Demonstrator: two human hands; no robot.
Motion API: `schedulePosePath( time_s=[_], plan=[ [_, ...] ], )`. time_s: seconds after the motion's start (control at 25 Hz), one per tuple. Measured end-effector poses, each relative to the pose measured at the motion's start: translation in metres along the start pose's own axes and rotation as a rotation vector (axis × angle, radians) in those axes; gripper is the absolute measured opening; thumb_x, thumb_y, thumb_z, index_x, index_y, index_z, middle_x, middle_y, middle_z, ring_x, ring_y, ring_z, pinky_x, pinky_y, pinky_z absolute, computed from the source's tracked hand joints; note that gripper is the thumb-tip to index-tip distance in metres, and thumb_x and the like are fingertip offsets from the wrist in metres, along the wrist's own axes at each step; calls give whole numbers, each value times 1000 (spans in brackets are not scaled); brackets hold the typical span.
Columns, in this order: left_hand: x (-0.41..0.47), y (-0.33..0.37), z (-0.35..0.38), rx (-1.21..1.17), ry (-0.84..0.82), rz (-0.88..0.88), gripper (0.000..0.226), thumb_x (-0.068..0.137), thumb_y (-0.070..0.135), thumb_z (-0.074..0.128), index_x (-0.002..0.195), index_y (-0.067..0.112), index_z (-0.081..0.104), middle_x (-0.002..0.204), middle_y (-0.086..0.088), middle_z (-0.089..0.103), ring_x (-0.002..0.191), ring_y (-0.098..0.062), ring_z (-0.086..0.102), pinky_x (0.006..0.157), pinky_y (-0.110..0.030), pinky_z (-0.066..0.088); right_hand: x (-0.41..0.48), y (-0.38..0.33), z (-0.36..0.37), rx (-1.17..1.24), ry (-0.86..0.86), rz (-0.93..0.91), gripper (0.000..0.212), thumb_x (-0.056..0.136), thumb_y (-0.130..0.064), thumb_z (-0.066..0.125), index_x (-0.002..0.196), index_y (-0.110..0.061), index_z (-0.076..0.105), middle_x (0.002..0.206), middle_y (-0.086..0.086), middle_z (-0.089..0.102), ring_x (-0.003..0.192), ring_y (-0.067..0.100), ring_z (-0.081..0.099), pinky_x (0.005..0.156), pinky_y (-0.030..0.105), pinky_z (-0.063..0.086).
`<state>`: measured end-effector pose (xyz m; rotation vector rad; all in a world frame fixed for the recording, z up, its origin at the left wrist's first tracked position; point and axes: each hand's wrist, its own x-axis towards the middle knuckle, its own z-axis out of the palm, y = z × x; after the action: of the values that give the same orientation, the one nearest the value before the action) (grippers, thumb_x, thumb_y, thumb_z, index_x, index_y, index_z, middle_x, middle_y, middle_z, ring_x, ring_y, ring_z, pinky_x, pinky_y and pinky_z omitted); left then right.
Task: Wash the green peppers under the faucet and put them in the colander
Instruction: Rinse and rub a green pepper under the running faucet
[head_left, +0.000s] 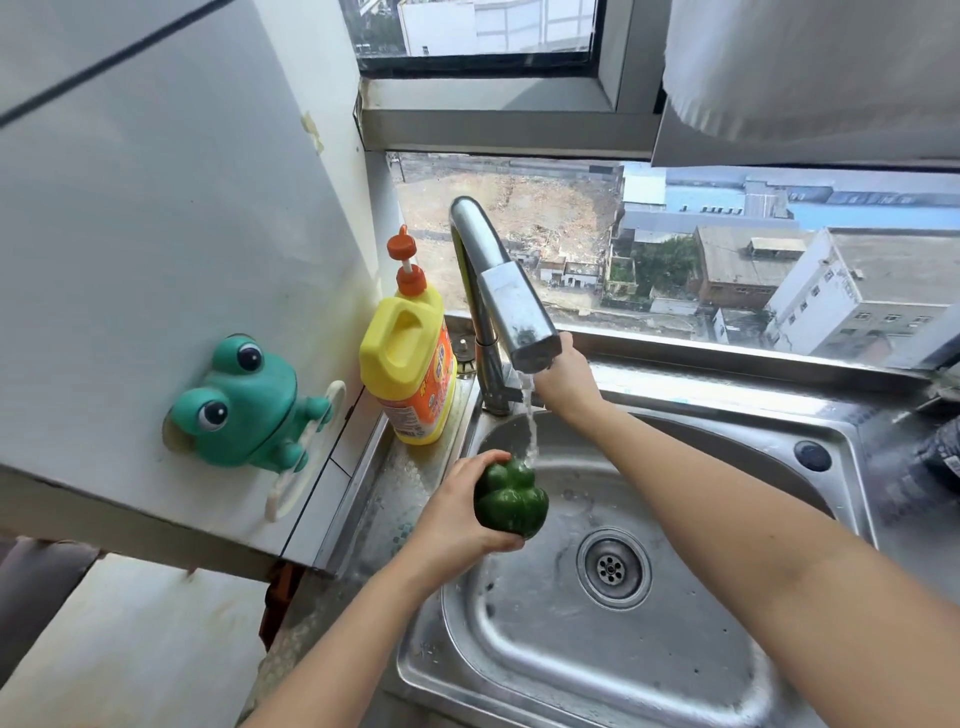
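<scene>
My left hand (457, 512) grips a green bell pepper (510, 498) over the steel sink (727, 431), its fingers curled round the left side and underneath. A thin stream of water (530, 421) falls from the chrome faucet (511, 301) onto the pepper's top. My right hand (566, 382) reaches behind the faucet's spout, near its base; its fingers are hidden by the spout, so what they touch cannot be told. No colander is in view.
A yellow dish soap bottle (410, 364) with an orange pump stands left of the faucet. A green frog holder (244, 405) sticks to the left wall. The sink drain (613, 569) lies right of the pepper. A dark object (930, 467) sits at the right edge.
</scene>
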<state>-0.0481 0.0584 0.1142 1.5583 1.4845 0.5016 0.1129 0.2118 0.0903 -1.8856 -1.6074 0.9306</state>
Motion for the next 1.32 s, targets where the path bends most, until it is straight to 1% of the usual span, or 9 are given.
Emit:
schedulePosePath(
  time_s=[0.16, 0.24, 0.32, 0.44, 0.68, 0.84, 1.0, 1.16, 1.32],
  plan=[
    [1, 13, -3, -30, 17, 24, 81, 53, 15, 87, 111, 52, 44, 120, 16, 47, 112, -7, 50, 98, -20, 39, 3, -2, -6, -38, -89, 50, 33, 90, -13, 50, 119, -3, 38, 90, 8, 52, 85, 34, 63, 70, 50, 56],
    [1, 18, -3, -44, 10, 23, 81, 54, 15, 87, 116, 47, 46, 122, 12, 47, 113, -9, 50, 101, -24, 41, 1, 0, -21, -150, -299, 76, 45, 93, -15, 53, 131, -2, 33, 110, 14, 54, 82, 30, 63, 66, 39, 57],
    [0, 22, -2, -45, 2, 20, 80, 55, 14, 87, 118, 41, 47, 121, 11, 47, 113, -10, 50, 101, -25, 41, -5, 6, -42, -196, -509, 106, 60, 92, -14, 58, 143, -1, 28, 138, 19, 43, 92, 30, 65, 77, 34, 57],
    [-1, 30, 6, -54, -9, 18, 83, 53, 15, 89, 123, 37, 49, 123, 11, 48, 114, -14, 52, 103, -31, 44, -20, 20, -73, -182, -517, 121, 66, 91, -19, 61, 144, 1, 28, 148, 17, 35, 86, 29, 67, 81, 38, 57],
    [-5, 54, 21, -151, 67, -20, 91, 55, 17, 90, 133, 30, 44, 127, -1, 52, 115, -19, 53, 100, -29, 45, -73, 47, -119, -455, -563, 40, 38, 95, -26, 55, 126, -5, 55, 126, 10, 61, 98, 25, 67, 86, 33, 54],
    [-9, 75, 23, -263, 136, -66, 101, 60, 16, 87, 144, 19, 31, 141, -9, 44, 125, -27, 48, 106, -42, 41, -110, 57, -148, -507, -467, -33, 30, 93, -24, 56, 118, -10, 66, 118, 6, 67, 105, 21, 64, 91, 27, 47],
    [-11, 84, 22, -292, 200, -69, 89, 62, 17, 87, 138, 19, 40, 133, -8, 50, 112, -24, 52, 99, -47, 48, -138, 62, -168, -424, -308, -124, 19, 90, -18, 59, 100, -13, 74, 91, 1, 76, 86, 13, 69, 80, 25, 52],
    [-15, 87, 29, -219, 187, -9, 79, 55, 5, 88, 123, 21, 51, 116, -4, 56, 108, -26, 57, 94, -40, 51, -157, 65, -182, -348, -196, -155, 13, 85, -26, 68, 87, -15, 77, 65, -6, 72, 49, 1, 56, 48, 11, 40],
    [-24, 95, 41, -185, 84, 76, 78, 55, -3, 85, 120, 24, 51, 116, -4, 55, 105, -23, 58, 88, -27, 51, -170, 62, -184, -261, -78, -178, 38, 81, -47, 67, 83, -10, 74, 67, 6, 72, 47, 3, 54, 58, 18, 45]
  ],
)
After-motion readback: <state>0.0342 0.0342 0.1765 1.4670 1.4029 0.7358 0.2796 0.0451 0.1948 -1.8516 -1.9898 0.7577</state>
